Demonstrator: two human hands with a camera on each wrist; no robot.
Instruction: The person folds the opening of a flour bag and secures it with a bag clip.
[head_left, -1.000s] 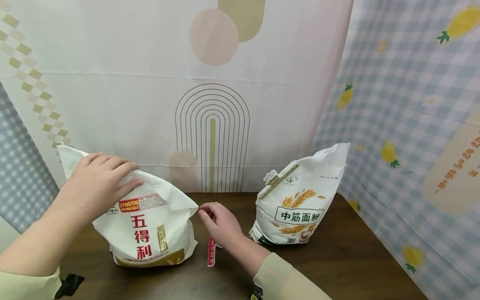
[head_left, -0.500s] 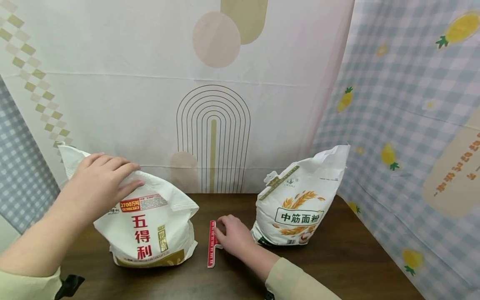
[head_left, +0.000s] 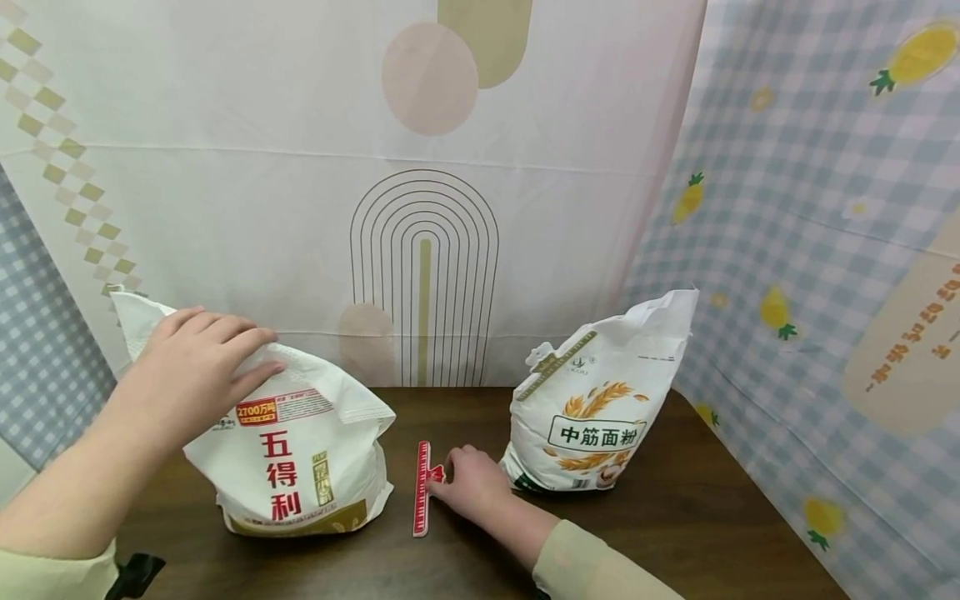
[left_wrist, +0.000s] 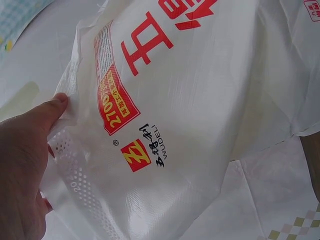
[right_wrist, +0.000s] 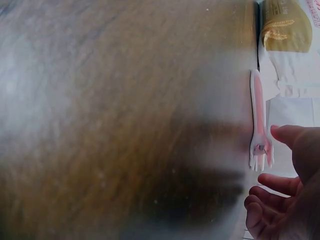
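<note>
My left hand (head_left: 206,362) grips the folded top of a white flour bag (head_left: 300,450) with red lettering, at the left of the table. In the left wrist view, the thumb (left_wrist: 59,102) presses the front of the fold while the other fingers are mostly hidden behind it. A red bag clip (head_left: 422,492) with a pale edge lies on the table just right of that bag. My right hand (head_left: 476,483) is at the clip's handle side, low over the table. In the right wrist view its thumb and fingers are parted, with the clip (right_wrist: 258,120) just beyond the thumb tip.
A second flour bag (head_left: 592,433) with wheat ears printed on it stands to the right, behind my right hand. An olive clip (head_left: 558,364) with a white handle sits across its upper left corner. Printed cloths hang behind and beside the dark wooden table (head_left: 675,533).
My right hand has left the flour bag's right corner and moved down and right to the red clip. The left hand keeps its grip on the bag top.
</note>
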